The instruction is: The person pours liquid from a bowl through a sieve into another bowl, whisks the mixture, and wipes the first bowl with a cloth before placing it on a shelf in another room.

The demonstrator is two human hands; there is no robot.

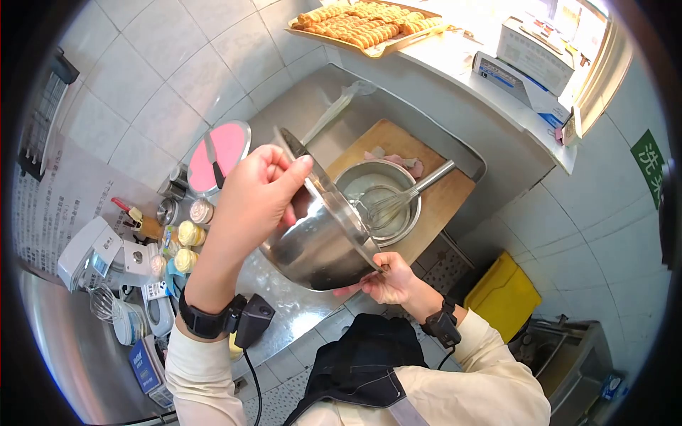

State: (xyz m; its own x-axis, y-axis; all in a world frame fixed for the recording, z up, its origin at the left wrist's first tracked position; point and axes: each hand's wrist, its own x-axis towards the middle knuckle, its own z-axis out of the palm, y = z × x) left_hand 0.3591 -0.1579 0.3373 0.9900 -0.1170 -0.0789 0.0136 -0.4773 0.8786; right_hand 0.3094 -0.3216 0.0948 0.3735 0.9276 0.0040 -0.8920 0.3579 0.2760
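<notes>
Item: large round stainless-steel mixing bowl (320,245), tilted steeply above the steel counter (284,305). Our left hand (259,192) clasps its upper rim, fingers curled; our right hand (387,280) pinches the lower rim. Adjacent: smaller steel bowl (369,181) with wire whisk (387,206), on wooden board (440,206).

A single camera rides on the person's head and looks steeply down and forward. It is close enough that the left hand (259,192) and right hand (387,280), both clasping the tilted steel bowl (320,245), fill the middle of its round fisheye field. Below the grip, nearest the lens, the person's own sleeves (490,369) enter the view. Beyond the grip lies the cutting board (440,202), and farther off, at the top edge, the tray of pastries (369,25). Left of the grip the wide lens bends the tiled wall (135,78) into a curve. Right of it the view drops past the counter to the yellow bin (504,295). The corners are black.
</notes>
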